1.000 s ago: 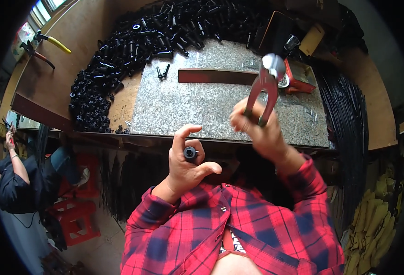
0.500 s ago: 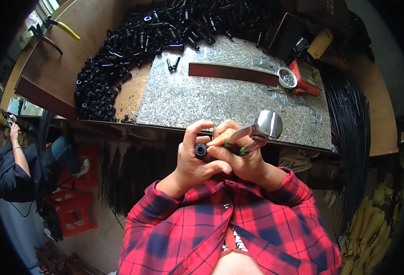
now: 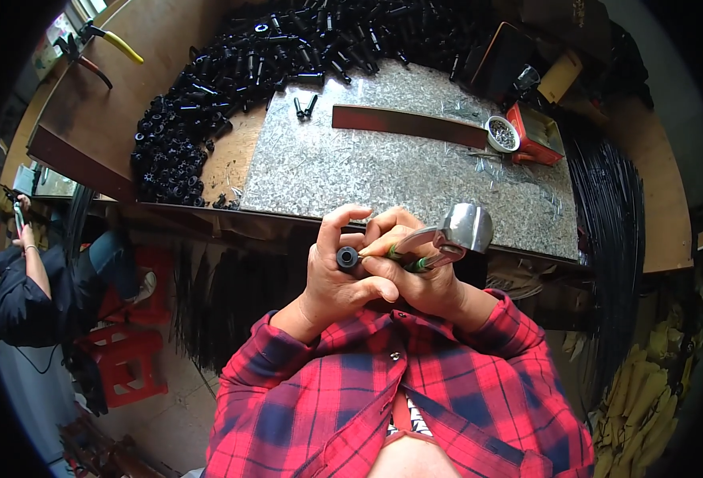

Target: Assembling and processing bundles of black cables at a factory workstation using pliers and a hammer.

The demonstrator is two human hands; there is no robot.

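Observation:
My left hand (image 3: 329, 277) is wrapped round a short black cylindrical part (image 3: 347, 257), its hollow round end facing up. Pressed close beside it, my right hand (image 3: 435, 283) grips a pair of pincers (image 3: 469, 228) with a broad, shiny metal head and green bands on the handles. The head points up and right, away from the black part. The right thumb and fingertips pinch close at the part's side; anything small between them is too fine to make out. Both hands are just in front of the bench's near edge.
A speckled stone slab (image 3: 367, 175) tops the bench, with a heap of black parts (image 3: 304, 48) behind it. A curved strip (image 3: 407, 123), a white bowl of small metal pieces (image 3: 502, 134) and a red box (image 3: 539, 135) lie there. Another person (image 3: 29, 279) works at left.
The pincers' head has tilted slightly and dropped a little in the picture. Both hands keep their grip in nearly the same place. The view has shifted slightly.

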